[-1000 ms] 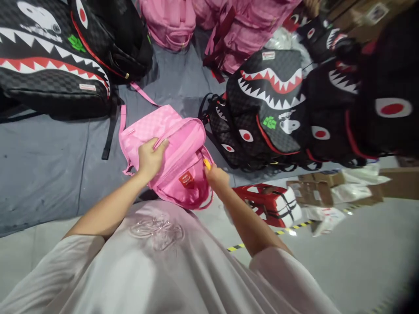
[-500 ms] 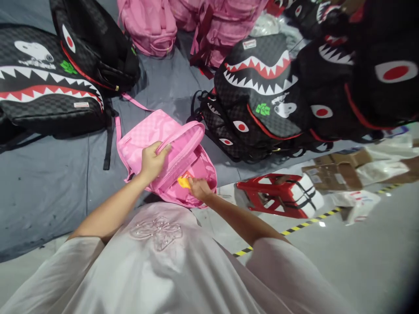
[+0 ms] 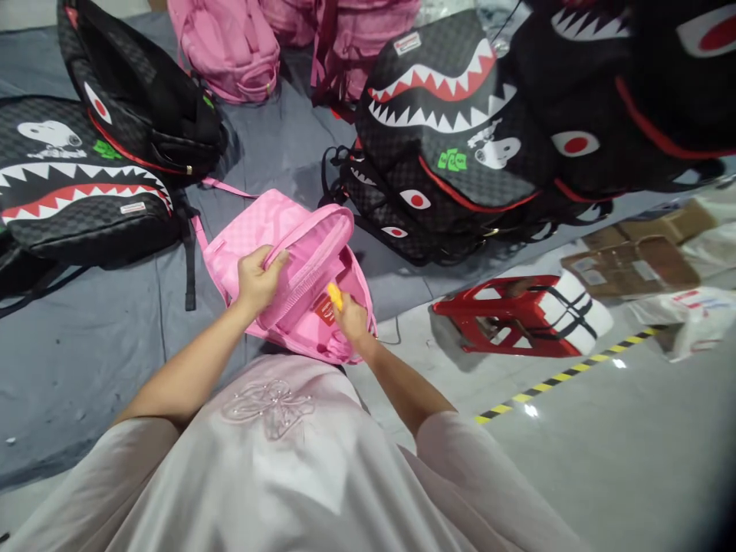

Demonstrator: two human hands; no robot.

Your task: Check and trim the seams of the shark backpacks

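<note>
A pink checkered backpack (image 3: 261, 222) lies unzipped in front of me, its zippered front panel folded up toward the left. My left hand (image 3: 260, 284) is closed on the edge of that panel. Over the open compartment, my right hand (image 3: 352, 316) grips a small yellow tool (image 3: 336, 296), whose exact kind I cannot make out because the fingers cover part of it. Beside the tool, a red-orange label (image 3: 325, 309) shows inside the pink lining.
Black shark-mouth backpacks (image 3: 442, 115) stand at the right, with more black backpacks (image 3: 86, 207) at the left. Pink backpacks (image 3: 235, 54) sit at the back. A red stool (image 3: 500, 316) lies on the floor at right, near cardboard (image 3: 638, 268). Grey cloth (image 3: 270, 146) spreads underneath.
My right hand has lifted and turned slightly, so the yellow tool now points upward and more of the red-orange label shows. My left hand keeps its grip. The camera view has shifted a little.
</note>
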